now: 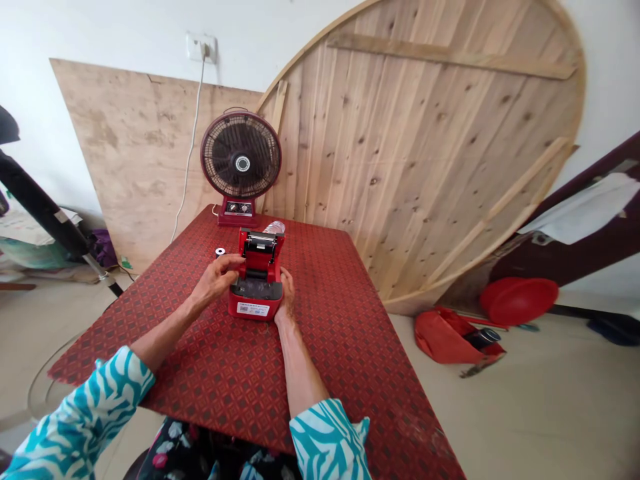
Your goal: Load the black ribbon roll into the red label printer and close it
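A small red receipt printer [256, 305] stands on the table with its lid [261, 245] raised, showing a black roller and inner bay. My right hand [286, 297] grips the printer's right side, fingers curled behind it. On the opposite side, my left hand [218, 275] reaches to the edge of the bay, thumb and forefinger apart at the rim; I see nothing held in it. A small paper roll [220, 253] sits just beyond my left hand. A white label [253, 310] is stuck on the printer's near face.
Behind the printer lies a clear plastic bottle [275, 228], partly hidden by the lid. A dark red fan [241, 160] stands at the far edge of the patterned tabletop [340, 347]. Wooden boards [400, 153] lean on the wall. A red bag [445, 337] rests on the floor.
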Tool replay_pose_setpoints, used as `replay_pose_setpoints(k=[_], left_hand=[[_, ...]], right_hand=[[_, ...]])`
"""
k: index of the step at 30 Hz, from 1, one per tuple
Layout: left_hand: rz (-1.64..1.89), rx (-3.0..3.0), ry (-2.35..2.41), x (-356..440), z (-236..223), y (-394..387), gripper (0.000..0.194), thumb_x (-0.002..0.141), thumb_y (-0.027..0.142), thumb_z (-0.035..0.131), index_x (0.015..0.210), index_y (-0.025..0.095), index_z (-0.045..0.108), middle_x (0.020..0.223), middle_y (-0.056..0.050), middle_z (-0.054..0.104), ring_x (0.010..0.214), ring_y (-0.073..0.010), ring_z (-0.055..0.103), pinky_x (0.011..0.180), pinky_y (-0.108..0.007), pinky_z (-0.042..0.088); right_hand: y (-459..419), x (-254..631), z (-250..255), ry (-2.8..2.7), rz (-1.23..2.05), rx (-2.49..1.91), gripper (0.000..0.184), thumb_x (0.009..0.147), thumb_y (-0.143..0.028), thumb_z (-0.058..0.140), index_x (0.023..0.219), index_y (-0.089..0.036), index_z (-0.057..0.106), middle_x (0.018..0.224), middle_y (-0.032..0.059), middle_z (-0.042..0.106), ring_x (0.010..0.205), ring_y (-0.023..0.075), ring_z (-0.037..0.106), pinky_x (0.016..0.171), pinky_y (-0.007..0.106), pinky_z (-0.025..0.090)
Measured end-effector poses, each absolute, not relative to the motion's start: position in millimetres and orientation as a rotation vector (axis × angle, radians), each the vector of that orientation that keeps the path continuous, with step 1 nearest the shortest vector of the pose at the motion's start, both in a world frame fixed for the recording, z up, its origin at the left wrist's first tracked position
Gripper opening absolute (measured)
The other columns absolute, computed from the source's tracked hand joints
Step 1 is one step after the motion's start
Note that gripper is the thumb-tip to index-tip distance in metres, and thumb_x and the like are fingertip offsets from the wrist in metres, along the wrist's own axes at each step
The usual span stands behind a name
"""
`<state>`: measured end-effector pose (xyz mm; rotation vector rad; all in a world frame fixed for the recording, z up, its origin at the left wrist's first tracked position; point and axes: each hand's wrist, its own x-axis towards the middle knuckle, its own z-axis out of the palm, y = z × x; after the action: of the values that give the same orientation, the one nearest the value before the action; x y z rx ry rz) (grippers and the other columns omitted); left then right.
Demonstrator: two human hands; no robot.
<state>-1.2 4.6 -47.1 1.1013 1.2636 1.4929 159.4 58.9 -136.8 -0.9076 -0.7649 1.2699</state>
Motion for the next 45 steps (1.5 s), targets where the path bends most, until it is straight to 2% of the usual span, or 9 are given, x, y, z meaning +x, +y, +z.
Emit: replay_pose_setpoints(k=[5,10,21,25,31,35,37,39,45], left_hand=[[1.151,1.783,1.345,16,-21,41,0.015,0.062,0.012,0.066,0.065,0.025,0.072,0.079,-0.004,0.071,0.085,-0.0216,0.063,0.085,-0.028,0.045],[0.734,2.000,1.545,30,-29,76,0.017,0.058,0.014,0.068,0.047,0.024,0.061,0.055,-0.004,0.065,0.062,-0.0214,0.062,0.065,-0.026,0.044],[0.499,2.069,1.497,25,-22,90,0.026,0.041,0.003,0.071,0.051,0.026,0.064,0.054,0.000,0.062,0.064,-0.0231,0.061,0.066,-0.027,0.042],[0.533,2.085,1.512,27,-20,84,0.028,0.043,0.002,0.070,0.057,0.025,0.066,0.062,-0.001,0.065,0.074,-0.0265,0.063,0.071,-0.029,0.043],[0.705,2.168,1.482,29,-4,58,0.037,0.051,0.000,0.067,0.077,0.026,0.072,0.089,-0.005,0.072,0.093,-0.0286,0.065,0.084,-0.031,0.045],[1.035,2.111,1.397,-4,14,36,0.029,0.060,0.014,0.071,0.087,0.025,0.071,0.099,-0.005,0.071,0.097,-0.0256,0.064,0.090,-0.033,0.045],[1.182,1.984,1.389,-35,16,29,0.034,0.064,0.024,0.071,0.097,0.022,0.068,0.102,-0.004,0.071,0.092,-0.0228,0.065,0.085,-0.034,0.049],[1.305,1.781,1.417,-69,8,25,0.037,0.067,0.030,0.070,0.101,0.019,0.061,0.092,-0.004,0.071,0.083,-0.0209,0.067,0.078,-0.035,0.052],[1.388,1.431,1.573,-124,-67,31,0.038,0.054,0.031,0.072,0.084,0.018,0.053,0.073,0.000,0.066,0.070,-0.0187,0.066,0.070,-0.033,0.053]], right_hand=[[60,159,-136,-0.747,1.278,-0.861,0.048,0.070,-0.053,0.062,0.106,-0.022,0.063,0.093,-0.0005,0.070,0.072,0.0124,0.059,0.070,0.025,0.045],[56,158,-132,-0.752,1.286,-0.845,0.044,0.072,-0.051,0.061,0.107,-0.023,0.063,0.093,-0.0007,0.070,0.077,0.0134,0.060,0.072,0.026,0.046],[52,157,-122,-0.734,1.313,-0.824,0.041,0.072,-0.049,0.061,0.103,-0.023,0.064,0.092,-0.0007,0.070,0.077,0.0137,0.060,0.074,0.027,0.047],[53,157,-123,-0.715,1.332,-0.801,0.042,0.071,-0.049,0.062,0.103,-0.022,0.063,0.088,-0.0018,0.069,0.074,0.0126,0.059,0.070,0.025,0.045],[55,158,-128,-0.722,1.333,-0.827,0.044,0.070,-0.050,0.063,0.105,-0.023,0.063,0.088,-0.0027,0.068,0.070,0.0117,0.057,0.066,0.024,0.044],[57,159,-132,-0.732,1.339,-0.822,0.045,0.070,-0.051,0.063,0.105,-0.022,0.063,0.088,-0.0022,0.068,0.070,0.0120,0.058,0.066,0.024,0.045],[59,160,-135,-0.728,1.346,-0.825,0.046,0.069,-0.051,0.064,0.106,-0.022,0.062,0.087,-0.0020,0.069,0.070,0.0125,0.058,0.066,0.025,0.045],[60,160,-137,-0.725,1.338,-0.835,0.047,0.068,-0.051,0.065,0.106,-0.023,0.062,0.086,-0.0022,0.069,0.070,0.0128,0.059,0.067,0.026,0.045],[60,161,-137,-0.744,1.304,-0.860,0.047,0.070,-0.051,0.064,0.107,-0.022,0.062,0.083,-0.0023,0.069,0.065,0.0116,0.058,0.064,0.026,0.046]])
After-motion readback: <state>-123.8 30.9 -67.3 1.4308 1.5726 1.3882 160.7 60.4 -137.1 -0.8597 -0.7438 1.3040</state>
